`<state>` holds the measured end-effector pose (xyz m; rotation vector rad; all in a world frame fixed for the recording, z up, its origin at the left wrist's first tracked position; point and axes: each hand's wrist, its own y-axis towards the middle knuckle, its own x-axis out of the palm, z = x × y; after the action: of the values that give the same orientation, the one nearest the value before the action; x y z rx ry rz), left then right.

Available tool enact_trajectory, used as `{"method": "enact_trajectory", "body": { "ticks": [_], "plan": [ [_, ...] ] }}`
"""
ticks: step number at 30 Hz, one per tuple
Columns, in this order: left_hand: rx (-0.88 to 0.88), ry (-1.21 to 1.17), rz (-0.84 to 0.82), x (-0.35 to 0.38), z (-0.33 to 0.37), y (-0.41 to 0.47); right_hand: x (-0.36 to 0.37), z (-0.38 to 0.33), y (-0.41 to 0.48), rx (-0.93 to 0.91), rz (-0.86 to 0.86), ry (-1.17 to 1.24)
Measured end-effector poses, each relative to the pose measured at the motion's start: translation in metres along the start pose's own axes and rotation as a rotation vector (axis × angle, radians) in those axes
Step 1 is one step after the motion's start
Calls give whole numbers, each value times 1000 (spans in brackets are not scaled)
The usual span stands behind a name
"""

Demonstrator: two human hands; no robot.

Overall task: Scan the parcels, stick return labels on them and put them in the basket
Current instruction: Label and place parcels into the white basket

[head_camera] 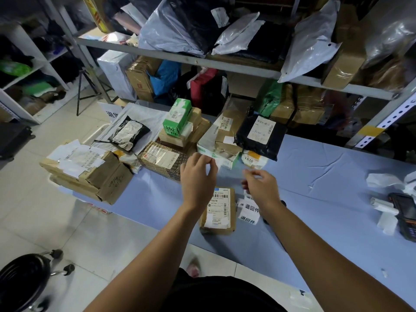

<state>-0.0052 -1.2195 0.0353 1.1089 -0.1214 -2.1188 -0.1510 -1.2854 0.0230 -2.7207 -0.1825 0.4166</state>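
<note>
**Desk:** Where was the parcel when you looked?

**Operator:** I saw the small brown parcel point(219, 212) lying flat on the blue table point(315, 210), shipping label up. Both hands hung above its far end, and neither touched it.

**Desk:** And the grips?

**Operator:** The left hand point(198, 176) was at 11 o'clock from the parcel. Its fingers were curled, with the thumb and forefinger tips drawn together. I couldn't tell whether anything sat between them. The right hand point(262, 190), at 1 o'clock, pinched a small white slip point(255, 174) (badly blurred, so I read nothing on it).

**Desk:** The return labels?

**Operator:** A strip of return labels point(248, 209) lay on the table just beside the parcel at 3 o'clock, partly under the right wrist.

**Desk:** The scanner?

**Operator:** The scanner point(405, 215) was far out at 3 o'clock, near the edge of my feed. It lay on the table among crumpled paper scraps point(385, 210), well apart from both hands.

**Desk:** What else was on the table?

**Operator:** More parcels were piled from 9 round to 1 o'clock. A cardboard stack point(90, 174) sat at 9 on the table's end. A patterned box point(161, 158) was at 11, just behind the left hand. A green box point(177, 117) stood on brown boxes near 12. A black bag point(258, 136) rested on other parcels at 1.
</note>
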Motion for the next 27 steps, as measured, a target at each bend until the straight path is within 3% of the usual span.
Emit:
{"method": "enact_trajectory", "body": {
  "ticks": [2,3,6,8,11,13,15,21,24,27],
  "plan": [
    [177,106,12,2,1,-5,13,-19,-11,122,-201,227],
    [268,129,6,3,0,-6,18,-25,-13,156,-224,313],
    [504,139,-58,3,-8,-10,26,-31,-13,139,-125,364],
    [539,120,-108,2,-15,-15,26,-28,-11,119,-95,310],
    [270,-3,-241,-1,-25,-19,20,-19,-9,80,-138,195],
    [-137,-393,-393,-7,-25,-20,15,-11,-9,33,-211,123],
    [-490,-809,-446,-7,-30,-19,13,-3,-10,0,-273,70],
    [-548,-709,-385,4,-45,-27,19,21,-11,11,-274,-83],
    [-558,-638,-434,11,-49,-33,24,27,-12,61,-236,-16],
    [-677,-663,-508,15,-55,-37,27,29,-13,81,-220,22]
  ]
}}
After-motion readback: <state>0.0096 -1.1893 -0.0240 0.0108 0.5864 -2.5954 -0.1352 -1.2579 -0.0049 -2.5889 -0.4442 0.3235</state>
